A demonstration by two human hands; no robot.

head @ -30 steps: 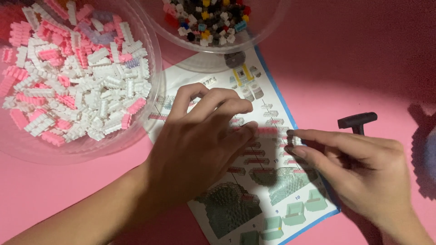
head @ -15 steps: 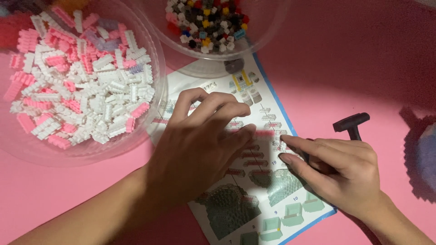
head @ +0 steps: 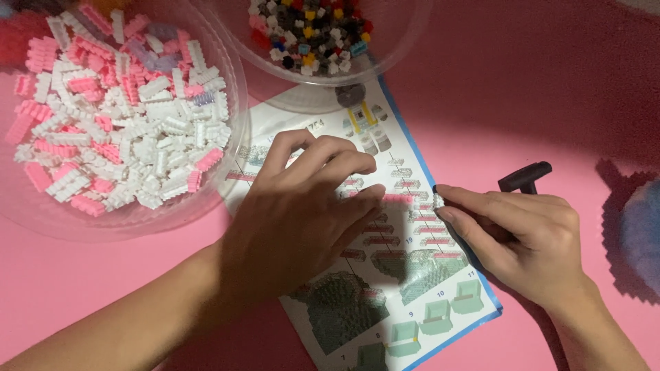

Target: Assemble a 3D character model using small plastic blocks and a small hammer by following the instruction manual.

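Right hand [head: 512, 237] pinching a tiny white brick [head: 438, 200] at fingertips; left hand [head: 302, 220] flat, grasping nothing, just beside on instruction sheet [head: 419, 288]. No assembled model visible yet; bowl of pink and white bricks [head: 117, 117] full.

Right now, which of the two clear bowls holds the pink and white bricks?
The large clear bowl at the far left, beside the left hand. The other bowl, at the top centre, holds small mixed black, yellow, red and white pieces.
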